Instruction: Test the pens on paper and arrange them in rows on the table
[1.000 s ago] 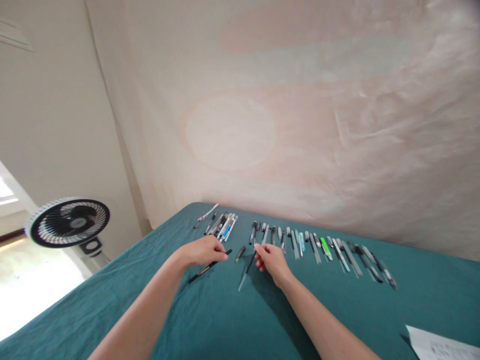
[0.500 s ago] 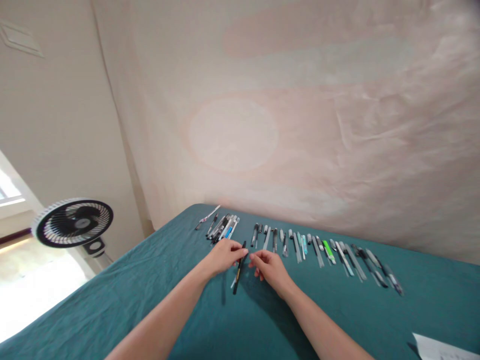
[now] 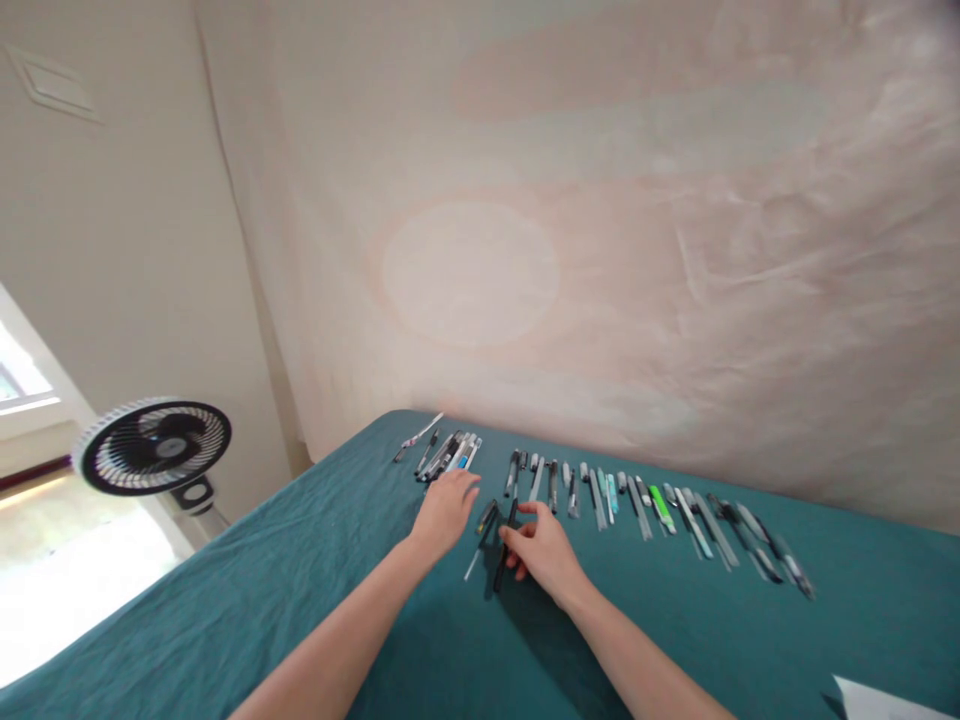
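My right hand (image 3: 546, 548) pinches a black pen (image 3: 501, 568), which tilts with its lower end toward me. Just left of that pen, a dark pen cap (image 3: 487, 516) and a thin pale refill (image 3: 475, 560) lie on the green cloth. My left hand (image 3: 447, 512) is apart from them, fingers stretched out and partly hidden behind the hand. Right beyond its fingertips lies a pile of pens (image 3: 448, 452), black, white and one with blue. Whether the left fingers touch the pile, I cannot tell.
Pen parts, including a bright green pen (image 3: 661, 507), lie in a long row across the right of the green cloth (image 3: 315, 560). White paper (image 3: 885, 700) sits at the near right edge. A fan (image 3: 161, 447) stands left of the table, and a draped sheet (image 3: 600, 300) hangs behind.
My left hand has let go of the black pen and moved up and left toward the pile. The right hand has taken hold of the pen. Cap and refill now show lying on the cloth.
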Available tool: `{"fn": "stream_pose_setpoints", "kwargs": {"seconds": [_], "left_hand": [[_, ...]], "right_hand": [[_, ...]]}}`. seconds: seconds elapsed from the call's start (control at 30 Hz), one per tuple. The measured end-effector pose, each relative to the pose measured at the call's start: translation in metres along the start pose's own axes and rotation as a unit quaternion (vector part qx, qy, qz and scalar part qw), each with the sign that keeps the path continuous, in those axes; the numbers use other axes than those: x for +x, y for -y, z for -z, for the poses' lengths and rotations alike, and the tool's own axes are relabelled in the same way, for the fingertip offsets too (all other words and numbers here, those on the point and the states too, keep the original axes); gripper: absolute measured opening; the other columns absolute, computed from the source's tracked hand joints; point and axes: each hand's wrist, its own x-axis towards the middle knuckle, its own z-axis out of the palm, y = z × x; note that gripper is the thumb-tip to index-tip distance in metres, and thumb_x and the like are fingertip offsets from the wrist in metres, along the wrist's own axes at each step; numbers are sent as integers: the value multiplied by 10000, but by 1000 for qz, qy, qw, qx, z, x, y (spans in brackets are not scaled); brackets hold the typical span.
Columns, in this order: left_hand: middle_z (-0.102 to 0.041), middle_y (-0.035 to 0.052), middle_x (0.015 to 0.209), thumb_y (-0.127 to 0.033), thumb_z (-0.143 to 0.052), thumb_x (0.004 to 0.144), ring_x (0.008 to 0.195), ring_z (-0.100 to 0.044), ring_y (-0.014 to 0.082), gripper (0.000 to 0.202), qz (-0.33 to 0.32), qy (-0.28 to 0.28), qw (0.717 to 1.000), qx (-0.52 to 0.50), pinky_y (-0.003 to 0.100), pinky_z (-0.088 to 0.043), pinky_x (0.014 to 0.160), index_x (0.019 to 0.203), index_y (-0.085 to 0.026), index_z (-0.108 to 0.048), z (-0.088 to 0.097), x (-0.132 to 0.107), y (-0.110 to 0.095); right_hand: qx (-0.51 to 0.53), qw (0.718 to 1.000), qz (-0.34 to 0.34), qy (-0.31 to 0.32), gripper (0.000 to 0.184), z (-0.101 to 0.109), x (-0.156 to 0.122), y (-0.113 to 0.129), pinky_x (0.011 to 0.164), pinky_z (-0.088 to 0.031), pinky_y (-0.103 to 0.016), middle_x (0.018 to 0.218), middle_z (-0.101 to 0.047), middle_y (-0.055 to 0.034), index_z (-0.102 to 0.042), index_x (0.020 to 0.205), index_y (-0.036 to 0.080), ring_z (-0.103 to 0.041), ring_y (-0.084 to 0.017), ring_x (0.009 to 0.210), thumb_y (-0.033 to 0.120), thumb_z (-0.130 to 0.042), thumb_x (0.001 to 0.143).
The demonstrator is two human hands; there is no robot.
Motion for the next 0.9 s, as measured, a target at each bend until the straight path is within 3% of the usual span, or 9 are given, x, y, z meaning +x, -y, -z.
{"fn": "stream_pose_setpoints", "kwargs": {"seconds": [0.13, 0.33, 0.67, 0.9], "left_hand": [[-452, 81, 1254, -267, -346, 843, 1203, -321, 196, 329, -55, 3, 984, 167, 361, -214, 991, 1105, -186, -528, -6, -4, 19], [-431, 85, 1275, -317, -275, 866, 1238, -259, 201, 376, -70, 5, 968, 242, 386, -154, 1018, 1117, -169, -513, -16, -7, 24], [-582, 106, 1047, -283, -326, 848, 1103, -406, 217, 334, -67, -34, 959, 272, 383, -217, 966, 926, -127, -610, -11, -6, 16], [-622, 124, 831, -264, -376, 815, 930, -509, 244, 303, -37, -17, 957, 287, 361, -312, 825, 778, -127, -644, -4, -9, 1]], "right_hand": [[-20, 1000, 2, 10, 369, -1, -1, 0, 251, -382, -181, 522, -517, 72, -356, 1033, 186, -534, -123, 344, 284, -506, 710], [-42, 999, 6, 26, 209, -3, -1, -2, 252, -371, -156, 565, -536, 39, -416, 920, 168, -537, -105, 359, 251, -448, 731], [-71, 997, 14, 37, 164, -2, 0, -7, 268, -370, -146, 608, -559, 12, -477, 867, 154, -538, -89, 375, 225, -421, 730], [-81, 996, 25, 41, 167, -3, 1, -9, 271, -379, -155, 613, -554, 10, -492, 855, 156, -535, -92, 384, 239, -408, 737]]}}
